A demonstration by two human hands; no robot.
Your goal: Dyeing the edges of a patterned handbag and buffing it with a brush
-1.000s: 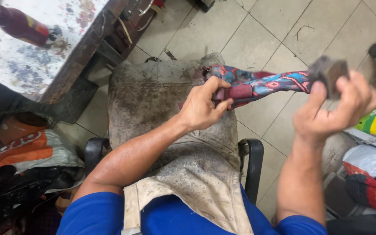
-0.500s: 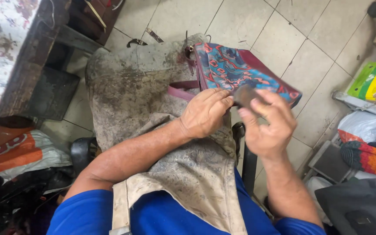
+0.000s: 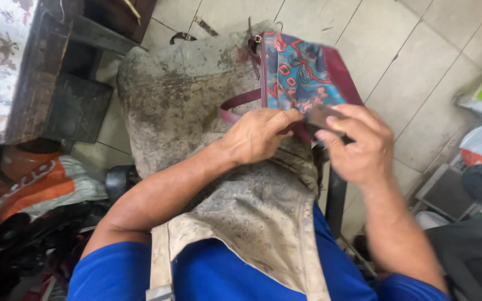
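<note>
While left hand [image 3: 258,136] pins patterned bag [image 3: 302,72], right hand [image 3: 358,145] grips dark block [image 3: 322,118]

Blue short-sleeved shirt [image 3: 207,278], forearms bare. Over it a stained, grimy beige apron [image 3: 252,223] with pale strap at the chest. Left hand [image 3: 258,136] and right hand [image 3: 361,147] ungloved.

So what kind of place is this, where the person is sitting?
Probably a small repair workshop, maybe for bags or shoes. The person wears a dirty apron and works on a patterned bag in the lap. A stained workbench stands beside them, with clutter heaped on the tiled floor.
</note>
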